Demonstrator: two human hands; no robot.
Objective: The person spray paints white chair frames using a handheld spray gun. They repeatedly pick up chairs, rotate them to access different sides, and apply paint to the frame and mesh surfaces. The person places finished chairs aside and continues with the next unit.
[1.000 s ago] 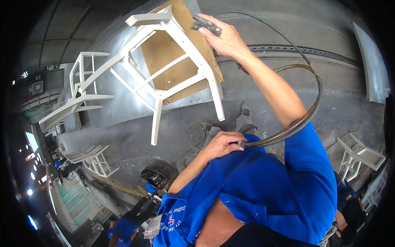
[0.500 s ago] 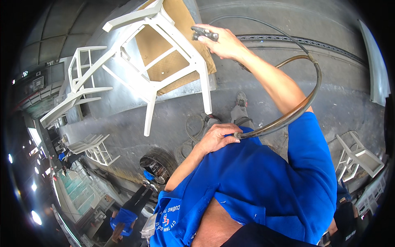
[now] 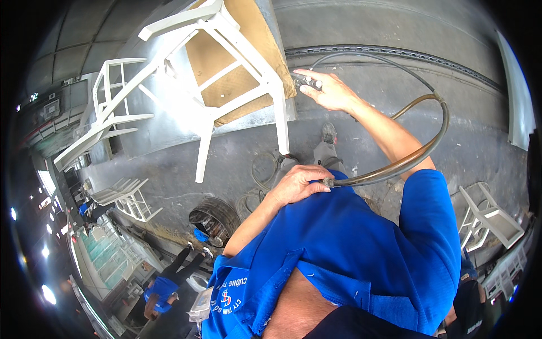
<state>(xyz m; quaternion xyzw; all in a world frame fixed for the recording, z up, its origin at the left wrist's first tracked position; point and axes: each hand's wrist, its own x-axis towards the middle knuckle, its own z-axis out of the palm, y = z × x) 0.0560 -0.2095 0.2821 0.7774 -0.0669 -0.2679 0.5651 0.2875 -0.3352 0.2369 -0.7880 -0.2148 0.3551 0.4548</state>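
My right hand (image 3: 334, 95) is closed round a dark spray gun (image 3: 308, 82), held out in front and pointed toward the left. At my waist, my left hand (image 3: 298, 185) is closed on a brownish hose (image 3: 395, 174), which loops out to the right and back up toward the gun. To the left of the gun, a white wooden chair frame (image 3: 240, 101) lies tipped over, its legs sticking out toward me. A brown board (image 3: 257, 48) is under part of the frame; the gun is apart from both.
Another white chair frame (image 3: 116, 90) stands at the far left, and one more (image 3: 491, 217) at the right. A dark round bin (image 3: 217, 217) and coiled hose (image 3: 262, 168) are on the floor. A metal rail (image 3: 395, 52) runs behind. A person in blue (image 3: 162, 294) is at lower left.
My right hand and the spray gun have moved toward me and to the right, away from the chair frame. The hose loop has shifted with them; my left hand stays at my waist.
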